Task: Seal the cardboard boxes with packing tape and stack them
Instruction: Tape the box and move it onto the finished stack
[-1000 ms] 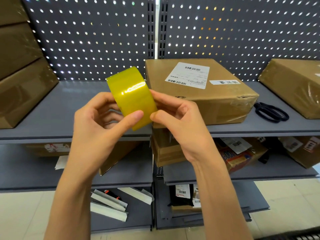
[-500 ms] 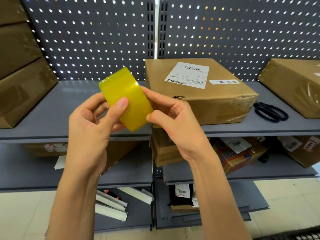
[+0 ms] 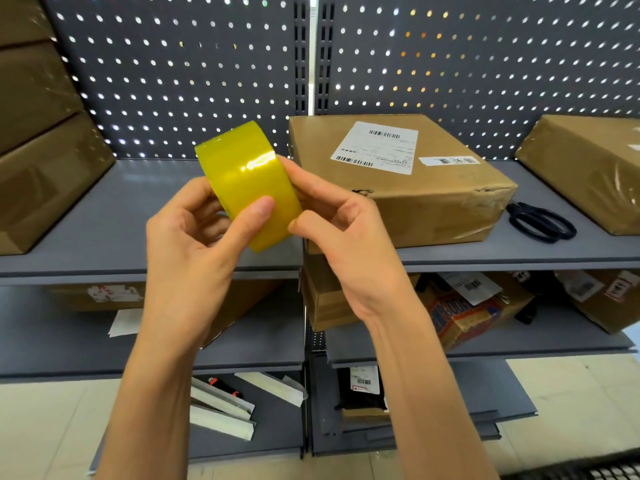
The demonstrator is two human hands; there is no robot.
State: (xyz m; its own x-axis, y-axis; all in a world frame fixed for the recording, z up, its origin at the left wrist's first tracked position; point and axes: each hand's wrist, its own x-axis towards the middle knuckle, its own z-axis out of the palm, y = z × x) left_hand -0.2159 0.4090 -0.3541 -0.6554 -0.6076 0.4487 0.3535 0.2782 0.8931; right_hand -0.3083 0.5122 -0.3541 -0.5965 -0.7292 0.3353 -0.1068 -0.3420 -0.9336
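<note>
Both hands hold a roll of yellow packing tape (image 3: 247,185) up in front of the shelf. The left hand (image 3: 194,244) curls round it, thumb pressed flat on the glossy outer band; the right hand (image 3: 343,237) pinches its right edge between thumb and fingers. Just beyond the right fingers sits a cardboard box (image 3: 398,188) on the grey shelf (image 3: 104,237), bearing a white shipping label (image 3: 377,147) with barcodes, its print too small to read. Black scissors (image 3: 540,221) lie right of that box.
</note>
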